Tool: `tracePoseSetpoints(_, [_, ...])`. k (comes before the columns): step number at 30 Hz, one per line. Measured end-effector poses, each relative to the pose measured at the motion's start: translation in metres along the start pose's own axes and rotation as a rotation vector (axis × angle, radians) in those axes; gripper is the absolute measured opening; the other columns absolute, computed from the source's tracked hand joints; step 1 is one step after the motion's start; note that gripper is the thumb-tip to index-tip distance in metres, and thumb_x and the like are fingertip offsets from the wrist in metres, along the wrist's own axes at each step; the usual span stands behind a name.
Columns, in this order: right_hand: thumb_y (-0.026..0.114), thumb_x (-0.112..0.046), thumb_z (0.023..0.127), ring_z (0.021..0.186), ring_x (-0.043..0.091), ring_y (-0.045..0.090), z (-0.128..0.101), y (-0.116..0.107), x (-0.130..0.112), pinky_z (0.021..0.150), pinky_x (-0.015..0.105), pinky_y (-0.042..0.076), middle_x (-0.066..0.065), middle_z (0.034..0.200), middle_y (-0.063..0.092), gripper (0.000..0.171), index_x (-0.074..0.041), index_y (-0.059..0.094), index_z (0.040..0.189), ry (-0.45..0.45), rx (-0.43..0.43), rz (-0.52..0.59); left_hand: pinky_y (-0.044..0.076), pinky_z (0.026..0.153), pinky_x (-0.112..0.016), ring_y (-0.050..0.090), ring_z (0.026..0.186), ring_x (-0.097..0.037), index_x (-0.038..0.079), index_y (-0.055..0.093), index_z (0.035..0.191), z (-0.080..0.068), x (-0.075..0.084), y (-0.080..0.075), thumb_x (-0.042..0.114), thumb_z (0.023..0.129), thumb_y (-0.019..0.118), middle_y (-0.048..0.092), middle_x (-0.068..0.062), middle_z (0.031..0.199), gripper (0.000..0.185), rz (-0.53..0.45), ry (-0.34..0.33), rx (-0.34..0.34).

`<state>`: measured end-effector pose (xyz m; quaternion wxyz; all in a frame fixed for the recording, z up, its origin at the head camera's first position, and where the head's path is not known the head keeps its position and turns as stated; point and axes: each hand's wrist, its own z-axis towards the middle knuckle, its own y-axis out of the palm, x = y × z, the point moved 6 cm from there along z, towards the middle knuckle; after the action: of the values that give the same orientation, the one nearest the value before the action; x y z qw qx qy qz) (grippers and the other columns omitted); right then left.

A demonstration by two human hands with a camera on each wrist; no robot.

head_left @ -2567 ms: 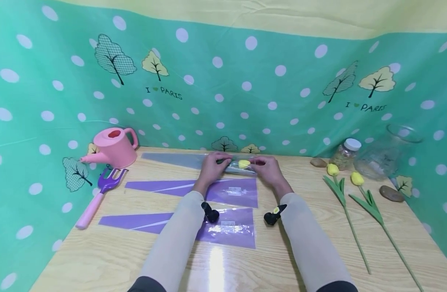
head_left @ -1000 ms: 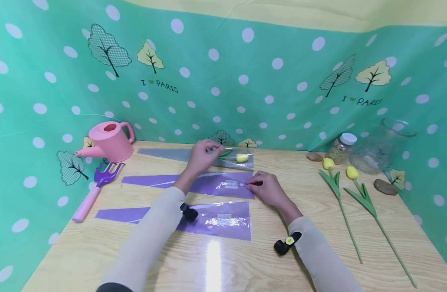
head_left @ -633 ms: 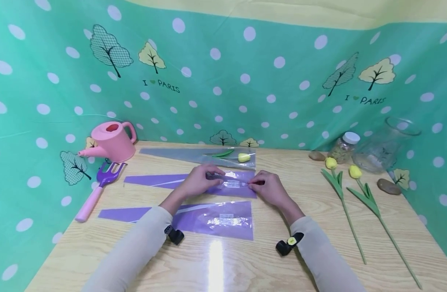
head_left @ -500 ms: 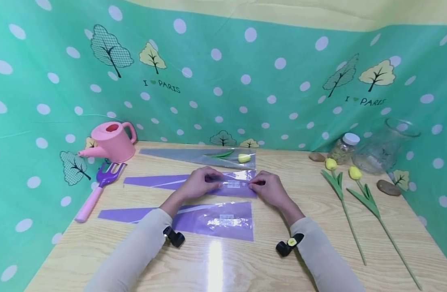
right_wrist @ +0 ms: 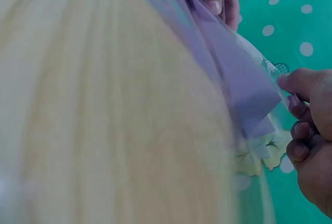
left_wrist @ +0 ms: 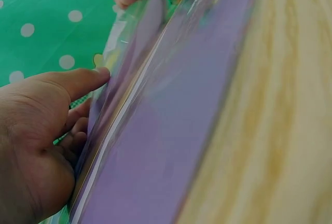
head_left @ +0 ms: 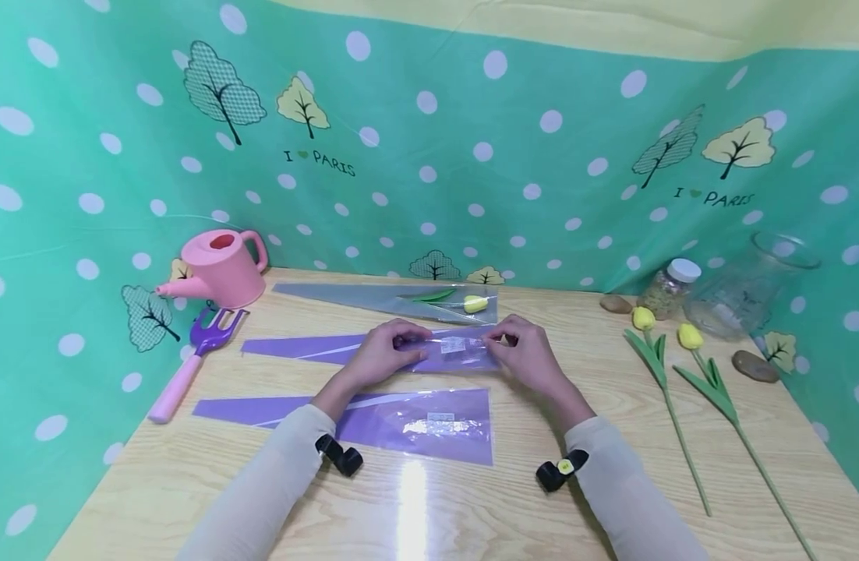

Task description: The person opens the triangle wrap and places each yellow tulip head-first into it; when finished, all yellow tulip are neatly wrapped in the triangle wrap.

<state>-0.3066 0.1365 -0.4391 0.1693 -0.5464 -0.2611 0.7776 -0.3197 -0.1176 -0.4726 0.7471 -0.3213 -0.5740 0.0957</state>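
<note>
The middle purple cellophane flower sleeve (head_left: 468, 361), a long taper with a small white label, is between my hands, its near layer lifted at the wide end. My left hand (head_left: 382, 354) grips its upper edge, with the thumb on the film and fingers behind it in the left wrist view. At the wide end's corner, my right hand (head_left: 531, 352) pinches the film between thumb and fingers, as the right wrist view also shows. Behind lies a greyish sleeve (head_left: 331, 294) with a yellow artificial tulip (head_left: 475, 304) inside. Another purple sleeve (head_left: 429, 446) lies flat in front.
Two yellow tulips (head_left: 662, 372) (head_left: 713, 386) lie at right, near a lidded jar (head_left: 666, 292), a glass vase (head_left: 734, 300) and two stones (head_left: 615, 304) (head_left: 755, 366). At left are a pink watering can (head_left: 226, 273) and a purple hand fork (head_left: 208, 333). A dotted cloth (head_left: 429, 140) hangs behind.
Both hands left the greyish sleeve with the tulip and came nearer to the middle purple sleeve. The left hand took its upper edge; the right hand's pinch rose slightly, lifting the film.
</note>
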Motion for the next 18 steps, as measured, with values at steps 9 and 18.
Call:
tracePoseSetpoints(9, [0.079,-0.010,0.090,0.086,0.017,0.060,0.006,-0.006,-0.025,0.074,0.022,0.047,0.003,0.095,0.072,0.005,-0.007,0.079,0.094,-0.073,0.016,-0.033,0.050,0.108,-0.045,0.065,0.119,-0.022,0.023,0.075,0.123,0.000,0.000,-0.001,0.027,0.088,0.082,0.071,0.000,0.126,0.035,0.004,-0.013,0.025])
tracePoseSetpoints(18, [0.078,-0.010,0.091,0.077,0.021,0.052,0.005,-0.003,-0.022,0.064,0.021,0.042,0.003,0.095,0.069,0.008,-0.010,0.080,0.098,-0.007,0.022,0.053,0.049,0.108,-0.043,0.069,0.116,-0.024,0.019,0.081,0.110,-0.001,-0.003,-0.005,0.023,0.089,0.082,0.077,-0.002,0.116,0.021,-0.019,-0.043,0.089])
